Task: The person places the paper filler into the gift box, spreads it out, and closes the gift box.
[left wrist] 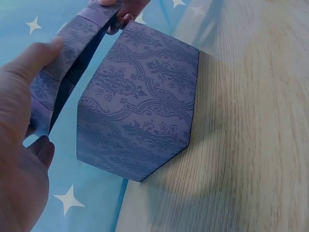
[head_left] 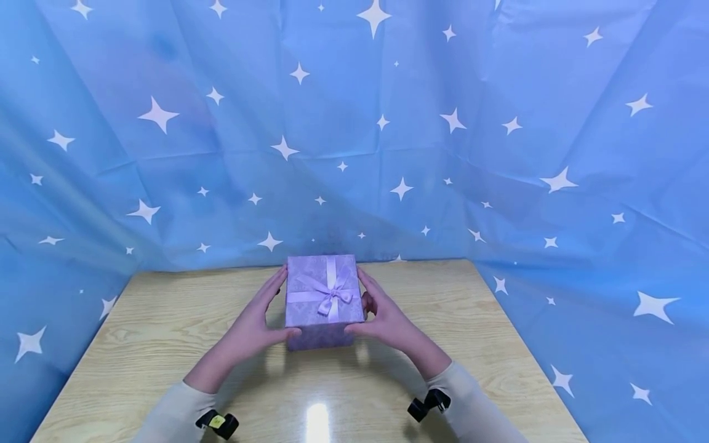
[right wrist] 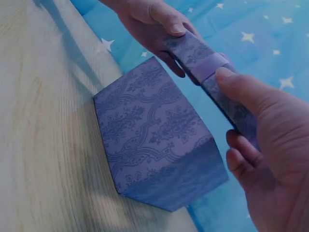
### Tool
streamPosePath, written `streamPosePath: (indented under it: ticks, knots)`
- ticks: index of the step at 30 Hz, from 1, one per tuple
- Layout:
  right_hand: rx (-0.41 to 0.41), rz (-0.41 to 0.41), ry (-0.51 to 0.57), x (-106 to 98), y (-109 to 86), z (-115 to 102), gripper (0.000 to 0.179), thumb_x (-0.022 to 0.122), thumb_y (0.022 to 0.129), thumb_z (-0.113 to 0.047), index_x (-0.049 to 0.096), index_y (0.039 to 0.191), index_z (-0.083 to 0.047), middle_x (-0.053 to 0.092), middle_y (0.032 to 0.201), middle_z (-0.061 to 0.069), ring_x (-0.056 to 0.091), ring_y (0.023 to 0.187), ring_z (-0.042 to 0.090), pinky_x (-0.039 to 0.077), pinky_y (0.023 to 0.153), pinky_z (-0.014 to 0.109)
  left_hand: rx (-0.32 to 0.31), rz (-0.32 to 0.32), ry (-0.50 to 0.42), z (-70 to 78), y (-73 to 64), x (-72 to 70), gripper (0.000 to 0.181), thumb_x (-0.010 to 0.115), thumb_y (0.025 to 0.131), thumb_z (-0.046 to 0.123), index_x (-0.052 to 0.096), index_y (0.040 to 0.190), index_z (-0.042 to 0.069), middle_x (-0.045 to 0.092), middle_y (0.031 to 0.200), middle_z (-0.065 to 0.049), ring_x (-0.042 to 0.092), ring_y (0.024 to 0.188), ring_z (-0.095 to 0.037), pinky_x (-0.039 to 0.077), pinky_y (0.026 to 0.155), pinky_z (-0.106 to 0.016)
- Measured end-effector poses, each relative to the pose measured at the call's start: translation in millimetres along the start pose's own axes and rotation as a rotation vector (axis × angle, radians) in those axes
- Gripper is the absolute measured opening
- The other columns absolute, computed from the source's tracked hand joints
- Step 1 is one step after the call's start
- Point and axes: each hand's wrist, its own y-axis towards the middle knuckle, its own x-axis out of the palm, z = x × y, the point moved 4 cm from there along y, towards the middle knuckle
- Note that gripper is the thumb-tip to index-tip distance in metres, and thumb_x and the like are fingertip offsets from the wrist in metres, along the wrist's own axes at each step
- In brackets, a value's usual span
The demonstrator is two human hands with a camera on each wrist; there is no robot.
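A purple patterned gift box [head_left: 321, 338] sits on the wooden table, its damask-like sides showing in both wrist views. Above it is the matching lid [head_left: 307, 274], crossed by a lilac ribbon with a bow [head_left: 332, 296]. Both wrist views show a gap between lid and box. My left hand [head_left: 260, 321] grips the lid's left side, thumb on the near edge and fingers toward the back. On the opposite side my right hand [head_left: 386, 317] holds the lid in the same way. The inside of the box is hidden beneath the lid.
The light wooden table [head_left: 166, 326] reaches back to a blue cloth backdrop [head_left: 343, 123] with white stars, which also hangs along both sides. Black wrist cameras, such as the left one [head_left: 218, 423], sit at each sleeve. A bright reflection lies near the table's front.
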Motion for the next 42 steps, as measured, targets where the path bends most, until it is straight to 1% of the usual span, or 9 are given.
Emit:
streamPosePath:
  ticks: [6,15,18,22,24,29,34,38,42]
  knots:
    - [0.008,0.013,-0.087,-4,7.3,8,0.125,0.1,0.084,-0.016,0.019,0.179,-0.014,0.06,0.107,0.012,0.056,0.081,0.018,0.048,0.069,0.025,-0.007,0.005,-0.016,-5.0,6.8,1.3,0.123,0.099,0.086,0.035,0.02,0.18,0.021,0.018,0.184,-0.01,0.033,0.161,-0.046,0.032,0.126,-0.067]
    - [0.025,-0.001,-0.117,1,16.6,20,0.121,0.1,0.085,-0.025,0.024,0.178,-0.011,0.053,0.148,0.011,0.06,0.087,0.024,0.051,0.072,0.027,-0.049,-0.015,-0.065,-22.9,8.7,1.8,0.12,0.098,0.087,0.033,0.022,0.179,0.017,0.019,0.183,-0.014,0.037,0.157,-0.053,0.034,0.125,-0.065]
    - [0.039,-0.017,-0.129,4,16.9,23,0.12,0.099,0.086,-0.029,0.024,0.178,-0.013,0.054,0.148,0.01,0.061,0.088,0.022,0.052,0.072,0.028,-0.054,-0.021,-0.075,-28.8,6.1,2.4,0.118,0.097,0.088,0.032,0.023,0.179,0.015,0.019,0.183,-0.015,0.037,0.157,-0.055,0.033,0.125,-0.067]
    - [0.054,-0.02,-0.139,6,15.7,25,0.118,0.099,0.087,-0.029,0.025,0.178,-0.012,0.057,0.134,0.012,0.059,0.087,0.021,0.052,0.071,0.028,-0.055,-0.031,-0.086,-32.8,5.3,4.7,0.116,0.095,0.09,0.034,0.022,0.179,0.014,0.019,0.183,-0.016,0.036,0.157,-0.056,0.032,0.124,-0.069]
    - [0.059,-0.023,-0.141,6,15.2,26,0.117,0.098,0.088,-0.028,0.025,0.177,-0.011,0.057,0.134,0.013,0.058,0.088,0.021,0.051,0.071,0.028,-0.058,-0.033,-0.085,-33.4,5.4,5.8,0.116,0.095,0.091,0.036,0.022,0.179,0.015,0.019,0.183,-0.015,0.036,0.157,-0.056,0.032,0.125,-0.069]
    - [0.074,-0.029,-0.143,6,13.2,27,0.117,0.098,0.088,-0.028,0.024,0.177,-0.01,0.052,0.152,0.012,0.061,0.09,0.024,0.053,0.073,0.028,-0.075,-0.049,-0.093,-34.1,4.5,8.5,0.118,0.095,0.091,0.035,0.02,0.179,0.015,0.017,0.183,-0.016,0.036,0.157,-0.054,0.031,0.125,-0.069]
    - [0.101,-0.036,-0.148,10,10.4,31,0.118,0.097,0.088,-0.029,0.023,0.178,-0.01,0.057,0.138,0.013,0.061,0.09,0.022,0.054,0.073,0.029,-0.092,-0.075,-0.103,-36.7,2.9,11.0,0.119,0.095,0.091,0.034,0.018,0.179,0.012,0.015,0.183,-0.02,0.034,0.158,-0.054,0.031,0.125,-0.069]
    - [0.108,-0.031,-0.162,13,8.5,34,0.117,0.098,0.088,-0.027,0.024,0.177,-0.01,0.061,0.111,0.013,0.058,0.082,0.017,0.052,0.069,0.028,-0.094,-0.084,-0.094,-42.3,1.8,12.6,0.119,0.096,0.09,0.034,0.02,0.179,0.013,0.017,0.183,-0.019,0.034,0.158,-0.054,0.031,0.125,-0.069]
    - [0.1,-0.03,-0.179,15,8.2,37,0.118,0.1,0.085,-0.027,0.026,0.177,-0.013,0.061,0.096,0.015,0.056,0.076,0.015,0.051,0.064,0.029,-0.09,-0.083,-0.067,-47.4,1.7,12.6,0.121,0.098,0.087,0.036,0.021,0.179,0.017,0.018,0.183,-0.016,0.034,0.159,-0.052,0.03,0.126,-0.068]
